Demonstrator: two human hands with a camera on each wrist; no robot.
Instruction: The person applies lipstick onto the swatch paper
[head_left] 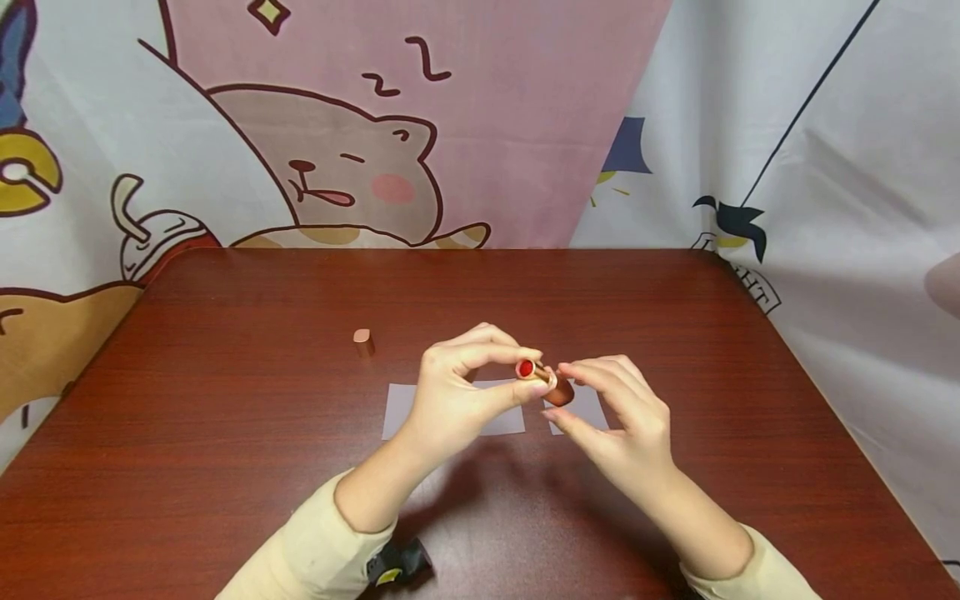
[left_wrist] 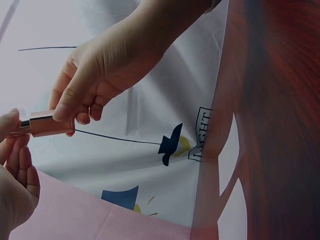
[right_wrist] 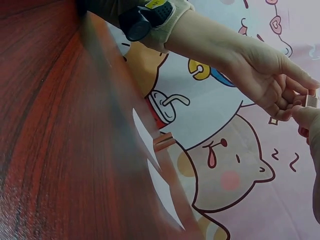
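Note:
In the head view, a lipstick [head_left: 561,392] with a copper-coloured case is held above the table, its round open end and red tip turned towards the left. My left hand [head_left: 457,379] pinches the tube near that red end between thumb and fingers. At the other end, my right hand [head_left: 633,417] has thumb and fingertips on the copper base. The left wrist view shows the right thumb lying along that base [left_wrist: 45,125]. A small copper lipstick cap [head_left: 363,342] stands upright on the table, left of both hands.
Two white pieces of paper lie beneath the hands, a left one [head_left: 397,410] and a right one [head_left: 592,408]. The brown wooden table [head_left: 225,400] ends at a cartoon-printed curtain [head_left: 510,125]. A black wrist device [head_left: 401,562] sits at the left sleeve.

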